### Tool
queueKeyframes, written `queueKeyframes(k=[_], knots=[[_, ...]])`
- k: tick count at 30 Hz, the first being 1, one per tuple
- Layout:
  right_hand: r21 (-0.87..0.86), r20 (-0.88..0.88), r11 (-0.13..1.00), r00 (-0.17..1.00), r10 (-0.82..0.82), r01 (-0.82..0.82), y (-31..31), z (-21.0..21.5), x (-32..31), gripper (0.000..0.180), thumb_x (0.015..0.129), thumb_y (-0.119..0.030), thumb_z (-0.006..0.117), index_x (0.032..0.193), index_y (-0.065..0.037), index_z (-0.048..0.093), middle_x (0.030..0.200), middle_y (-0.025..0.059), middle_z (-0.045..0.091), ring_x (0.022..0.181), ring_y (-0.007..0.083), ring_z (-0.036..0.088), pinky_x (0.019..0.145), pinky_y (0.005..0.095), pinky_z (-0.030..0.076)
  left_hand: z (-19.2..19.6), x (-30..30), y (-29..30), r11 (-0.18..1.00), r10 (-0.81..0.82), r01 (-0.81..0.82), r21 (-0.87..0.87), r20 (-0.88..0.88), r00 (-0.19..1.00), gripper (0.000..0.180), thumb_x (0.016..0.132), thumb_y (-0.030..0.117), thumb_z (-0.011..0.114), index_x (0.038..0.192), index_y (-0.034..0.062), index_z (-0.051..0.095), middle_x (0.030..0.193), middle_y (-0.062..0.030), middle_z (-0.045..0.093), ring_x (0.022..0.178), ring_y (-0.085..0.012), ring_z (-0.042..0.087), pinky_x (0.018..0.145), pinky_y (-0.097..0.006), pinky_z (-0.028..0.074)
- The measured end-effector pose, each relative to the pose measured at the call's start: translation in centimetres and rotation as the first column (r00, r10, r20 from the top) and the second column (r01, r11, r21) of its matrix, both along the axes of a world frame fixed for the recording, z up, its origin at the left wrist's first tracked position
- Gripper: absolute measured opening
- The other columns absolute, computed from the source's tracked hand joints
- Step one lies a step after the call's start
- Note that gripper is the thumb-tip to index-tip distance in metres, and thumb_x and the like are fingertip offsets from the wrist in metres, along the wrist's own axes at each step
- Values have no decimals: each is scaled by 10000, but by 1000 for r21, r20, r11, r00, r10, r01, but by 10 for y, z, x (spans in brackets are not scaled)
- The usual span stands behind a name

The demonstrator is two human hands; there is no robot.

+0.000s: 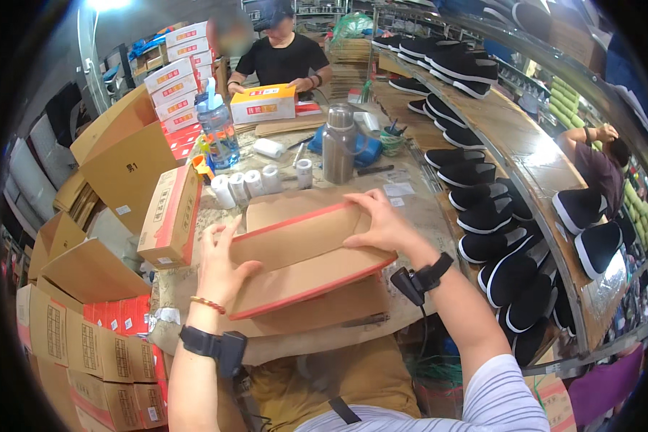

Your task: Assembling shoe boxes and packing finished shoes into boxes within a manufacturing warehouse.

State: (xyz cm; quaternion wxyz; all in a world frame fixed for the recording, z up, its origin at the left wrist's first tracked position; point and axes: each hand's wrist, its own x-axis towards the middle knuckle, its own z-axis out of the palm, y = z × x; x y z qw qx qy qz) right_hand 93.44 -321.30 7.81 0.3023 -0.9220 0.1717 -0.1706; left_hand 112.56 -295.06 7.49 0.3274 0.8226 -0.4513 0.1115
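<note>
A flat brown cardboard box blank with red edges [302, 259] lies tilted over a stack of similar cardboard sheets [317, 313] on the worktable [417, 209]. My left hand [219, 266] grips its left end, thumb on top. My right hand [381, 227] presses on its right end, fingers curled over the far edge. Both wrists carry black bands with small devices.
Tape rolls [248, 183], a steel flask [338, 144], a water jug [217, 129] and an assembled box [169, 216] stand beyond. Black slip-on shoes [482, 216] line the conveyor at right. A person in black [284, 57] works opposite; another person [597, 162] sits far right. Cartons [86, 338] are stacked at left.
</note>
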Motion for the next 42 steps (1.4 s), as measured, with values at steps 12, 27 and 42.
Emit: queueKeyframes(k=[12,27,42], knots=[[134,458,985,874,-159,108,25,-28,-80,380,797,-277,722,1110,-75,645,1153,142,510,1003,299,591,866,379,480,18,-25,-14,983,-3,10,184,-37,999,467,884,319,599,1317,154,537,1346,-145,491,1257,-294,428,1045,-483,318],[-260,179,143,194,-965,955,-72,-54,-353,316,805,-421,666,812,-107,692,879,147,674,864,361,623,814,475,407,-23,-38,-11,948,-4,-58,312,193,981,554,856,353,607,1371,192,480,1311,-112,487,1301,-307,379,1139,-517,165],[897,431,295,502,-750,-330,128,-59,-135,159,889,-153,559,964,-28,623,967,77,647,795,184,626,774,318,506,-44,-141,-15,923,-377,309,-230,-376,846,421,779,107,689,1195,111,624,1120,-57,608,1107,-245,510,990,-382,338]])
